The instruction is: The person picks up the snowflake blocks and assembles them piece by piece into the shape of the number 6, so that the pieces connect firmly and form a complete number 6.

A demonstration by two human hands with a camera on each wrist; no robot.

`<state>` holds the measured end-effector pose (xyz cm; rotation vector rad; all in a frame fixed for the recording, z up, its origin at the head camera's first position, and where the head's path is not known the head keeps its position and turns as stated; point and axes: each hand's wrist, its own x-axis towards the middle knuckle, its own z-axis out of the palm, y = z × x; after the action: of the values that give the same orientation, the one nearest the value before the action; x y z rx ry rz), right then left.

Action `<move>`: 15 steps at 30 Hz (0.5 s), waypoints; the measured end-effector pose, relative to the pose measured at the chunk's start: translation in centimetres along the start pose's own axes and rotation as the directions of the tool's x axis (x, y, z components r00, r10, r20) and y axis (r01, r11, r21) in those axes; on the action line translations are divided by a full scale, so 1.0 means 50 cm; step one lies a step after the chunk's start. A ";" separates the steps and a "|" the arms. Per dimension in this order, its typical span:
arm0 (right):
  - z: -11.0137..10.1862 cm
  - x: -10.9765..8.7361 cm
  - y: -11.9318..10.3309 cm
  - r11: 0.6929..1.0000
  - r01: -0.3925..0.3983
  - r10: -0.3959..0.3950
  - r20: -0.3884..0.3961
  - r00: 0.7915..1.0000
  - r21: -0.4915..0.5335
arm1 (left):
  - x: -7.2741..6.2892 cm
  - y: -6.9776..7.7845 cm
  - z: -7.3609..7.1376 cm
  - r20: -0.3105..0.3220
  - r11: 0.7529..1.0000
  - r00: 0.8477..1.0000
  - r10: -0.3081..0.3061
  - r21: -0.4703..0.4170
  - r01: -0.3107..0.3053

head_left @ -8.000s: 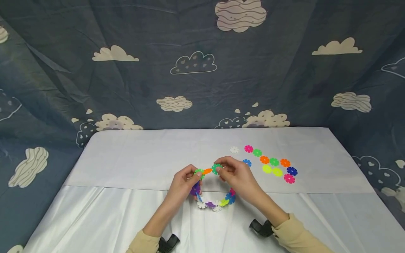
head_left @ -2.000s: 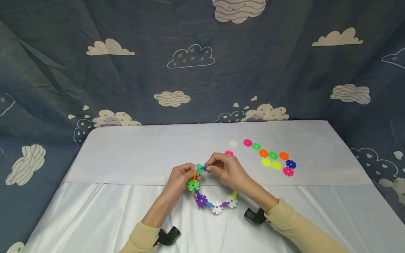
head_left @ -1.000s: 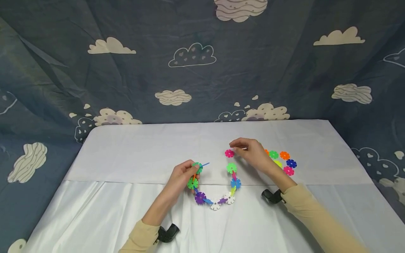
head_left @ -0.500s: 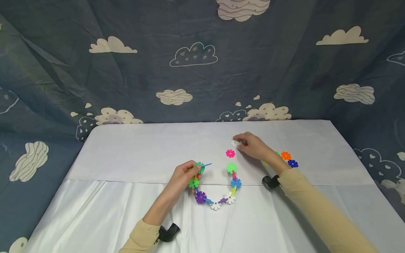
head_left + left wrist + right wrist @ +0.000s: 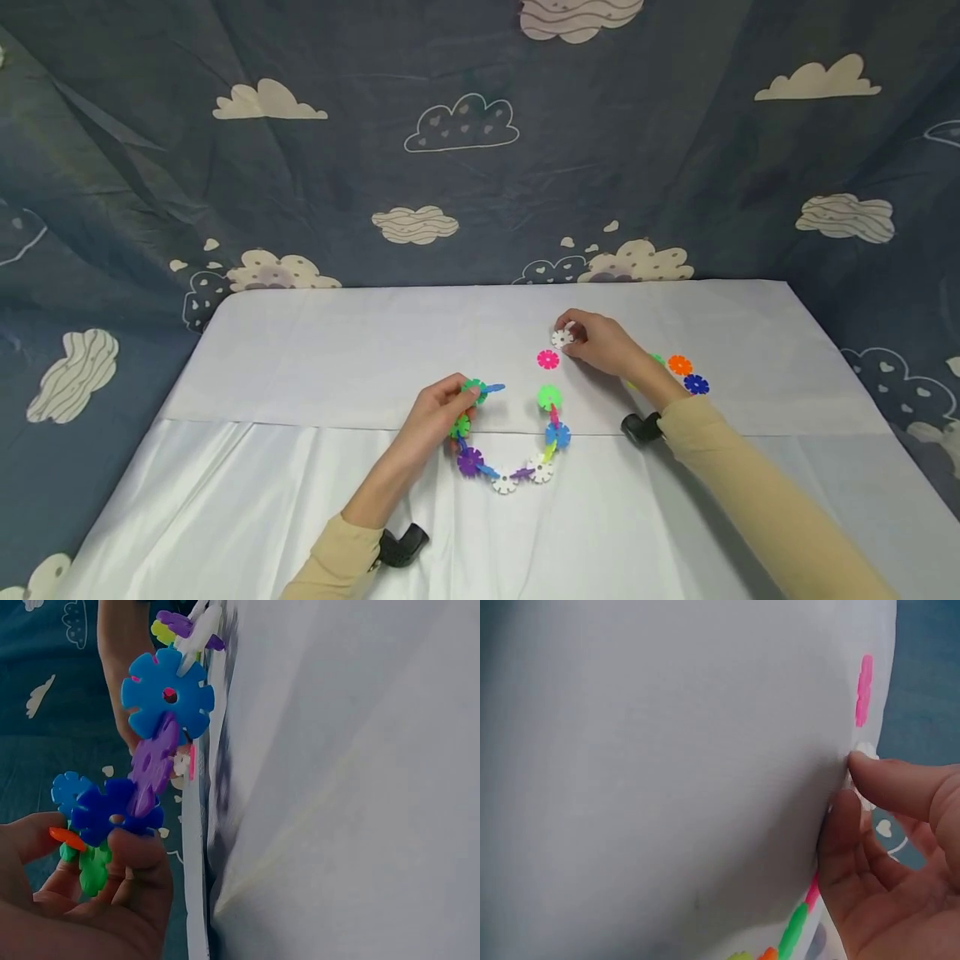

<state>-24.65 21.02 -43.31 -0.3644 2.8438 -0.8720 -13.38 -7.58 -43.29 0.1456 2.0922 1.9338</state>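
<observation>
In the head view my left hand (image 5: 435, 415) pinches the green disc near one end of a chain of flower-shaped interlocking discs (image 5: 470, 462). A blue disc (image 5: 494, 388) sticks out edge-on beyond those fingers. The chain curves down and round in a U to a light green disc (image 5: 550, 397) at its other end. Close up in the left wrist view, finger and thumb grip the chain beside a dark blue disc (image 5: 116, 814). Farther back, my right hand (image 5: 603, 343) pinches a white flower disc (image 5: 562, 337), tilted up; in the right wrist view, fingers partly hide it.
A loose pink disc (image 5: 548, 359) lies just nearer than the white one. Right of it, partly under the right forearm, are more loose discs, among them an orange disc (image 5: 680, 365) and a dark blue disc (image 5: 697, 384). White cloth covers the table (image 5: 337, 358); a cloud-print curtain hangs behind.
My right hand has left the blue disc joined to the chain, moved back and right, and taken hold of the white disc. The left hand keeps its grip on the chain.
</observation>
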 end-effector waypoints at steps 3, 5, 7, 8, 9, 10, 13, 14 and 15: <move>-0.003 -0.014 -0.002 1.000 0.008 -0.008 -0.025 1.000 0.009 | 0.001 -0.002 0.005 -0.008 1.000 1.000 0.011 0.030 -0.011; -0.005 -0.026 -0.006 1.000 0.016 -0.015 -0.044 0.999 0.022 | 0.001 -0.002 0.007 -0.008 0.999 1.000 0.012 0.036 -0.012; -0.008 -0.040 -0.015 0.999 0.020 -0.018 -0.064 0.998 0.043 | 0.000 -0.002 0.009 -0.010 0.999 1.000 0.010 0.035 -0.010; -0.009 -0.048 -0.021 0.998 0.023 -0.019 -0.075 0.997 0.058 | 0.000 -0.002 0.010 -0.011 0.999 1.000 0.011 0.031 -0.010; -0.010 -0.056 -0.028 0.996 0.033 -0.026 -0.088 0.996 0.079 | 0.000 -0.002 0.010 -0.014 0.999 1.000 0.012 0.030 -0.011; -0.010 -0.065 -0.037 0.994 0.041 -0.030 -0.101 0.994 0.104 | 0.000 -0.001 0.011 -0.018 1.000 1.000 0.014 0.028 -0.013; -0.010 -0.093 -0.066 0.979 0.062 -0.038 -0.124 0.992 0.197 | 0.000 0.000 0.010 -0.034 1.000 0.999 0.016 0.024 -0.015; -0.008 -0.102 -0.075 0.970 0.069 -0.041 -0.123 0.992 0.234 | 0.000 0.000 0.010 -0.040 1.000 0.999 0.014 0.021 -0.013; -0.006 -0.111 -0.085 0.960 0.079 -0.048 -0.120 0.992 0.270 | 0.000 0.000 0.009 -0.046 1.000 0.999 0.010 0.021 -0.009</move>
<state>-18.61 19.28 -40.28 -0.3826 2.7679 -1.3203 -13.25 -7.13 -43.32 0.1168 2.1451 1.9389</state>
